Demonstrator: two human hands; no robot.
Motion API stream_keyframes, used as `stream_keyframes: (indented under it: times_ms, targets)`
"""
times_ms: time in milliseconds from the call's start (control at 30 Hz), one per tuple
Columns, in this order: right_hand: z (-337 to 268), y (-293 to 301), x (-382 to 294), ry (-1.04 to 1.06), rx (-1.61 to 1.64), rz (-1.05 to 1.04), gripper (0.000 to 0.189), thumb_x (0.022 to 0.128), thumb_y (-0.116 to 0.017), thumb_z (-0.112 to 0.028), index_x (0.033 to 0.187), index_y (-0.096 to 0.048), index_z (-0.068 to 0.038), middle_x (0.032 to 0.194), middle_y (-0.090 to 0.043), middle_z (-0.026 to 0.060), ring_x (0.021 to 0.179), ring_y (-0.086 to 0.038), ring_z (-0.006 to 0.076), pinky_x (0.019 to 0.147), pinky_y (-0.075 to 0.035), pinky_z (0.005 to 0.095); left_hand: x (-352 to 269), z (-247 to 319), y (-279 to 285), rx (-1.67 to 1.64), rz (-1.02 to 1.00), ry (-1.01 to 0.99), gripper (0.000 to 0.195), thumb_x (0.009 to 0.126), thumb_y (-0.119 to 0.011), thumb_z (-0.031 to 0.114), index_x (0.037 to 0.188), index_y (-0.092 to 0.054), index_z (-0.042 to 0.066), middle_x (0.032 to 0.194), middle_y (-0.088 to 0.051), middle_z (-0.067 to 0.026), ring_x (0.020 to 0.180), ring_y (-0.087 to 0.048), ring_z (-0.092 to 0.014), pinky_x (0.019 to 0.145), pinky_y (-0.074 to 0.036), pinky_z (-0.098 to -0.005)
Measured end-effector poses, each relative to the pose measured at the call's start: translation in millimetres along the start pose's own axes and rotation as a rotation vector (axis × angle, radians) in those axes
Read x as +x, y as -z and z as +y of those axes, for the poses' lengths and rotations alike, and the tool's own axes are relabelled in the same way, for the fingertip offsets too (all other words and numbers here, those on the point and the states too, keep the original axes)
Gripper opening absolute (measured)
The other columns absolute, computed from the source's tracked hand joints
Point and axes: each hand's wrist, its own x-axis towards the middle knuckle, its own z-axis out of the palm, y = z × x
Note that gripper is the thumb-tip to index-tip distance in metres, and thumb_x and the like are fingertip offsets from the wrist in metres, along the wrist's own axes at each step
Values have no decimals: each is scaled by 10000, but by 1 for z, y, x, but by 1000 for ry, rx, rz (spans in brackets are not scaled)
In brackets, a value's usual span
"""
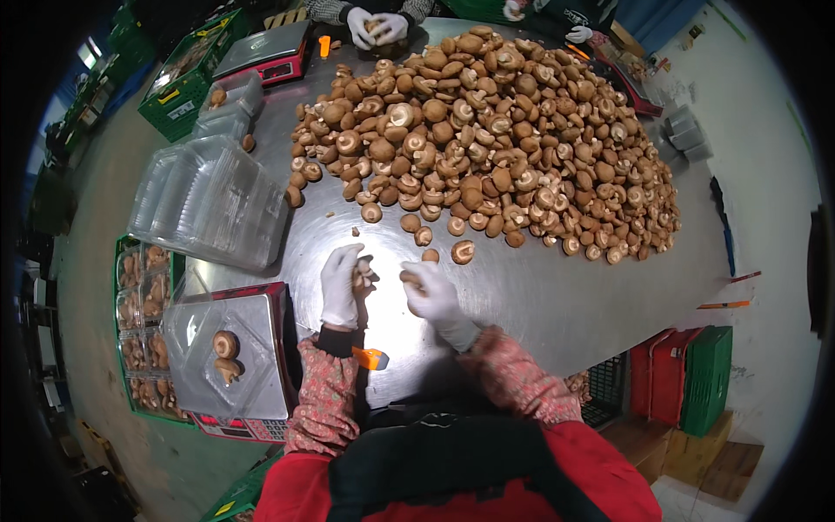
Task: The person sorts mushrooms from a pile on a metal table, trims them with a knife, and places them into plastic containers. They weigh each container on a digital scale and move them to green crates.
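My left hand (340, 287), in a white glove, is cupped around a few pale-stemmed shiitake mushrooms (362, 272) above the steel table. Across from it, my gloved right hand (436, 297) grips a brown mushroom (411, 279); it is slightly blurred and its fingers hide part of the cap. Beyond both hands rises a large heap of shiitake mushrooms (483, 137). An orange-handled cutter (369, 359) lies beside my left wrist. To the left, a clear plastic tray (251, 385) rests on a red digital scale (279, 352), with two mushrooms (226, 344) in it.
Nested clear trays (209, 202) stand at the left table edge, above a green crate (177, 267) of filled packs. A second scale (264, 55) sits at the far left. Across the table, a co-worker's gloved hands (377, 29) hold a mushroom. Crates (708, 378) stand at right.
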Motion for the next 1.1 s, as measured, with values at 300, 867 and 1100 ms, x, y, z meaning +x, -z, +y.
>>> stream_keyframes:
  times_ms: [300,867,1100]
  targets:
    - [39,167,-56,-680,1166,340,516,1042,-436,-398,1482,-417,-129,1247,-530,88,1054,-627,284,656,-578,322,71,-38,-57,1568,-308,-461,507,832,-706,175,1322,-592,248,1417,-483,-136,1158,-609,-351,927,-524,-428]
    - [9,111,-40,-801,705,14,361,916,-698,-157,1267,-644,-92,1174,-609,60,935,-607,134,745,-527,253,-31,-31,-45,-34,-445,191,292,1002,-618,189,1219,-560,3,970,-631,-70,727,-610,-125,727,-550,-313]
    - [-65,76,-23,-68,94,-154,417,848,-738,-132,1245,-653,-41,1339,-538,143,1204,-575,279,1023,-461,357,-73,-29,-4,57,-623,292,406,1032,-553,350,1228,-585,-4,951,-683,-75,708,-671,-130,673,-587,-277]
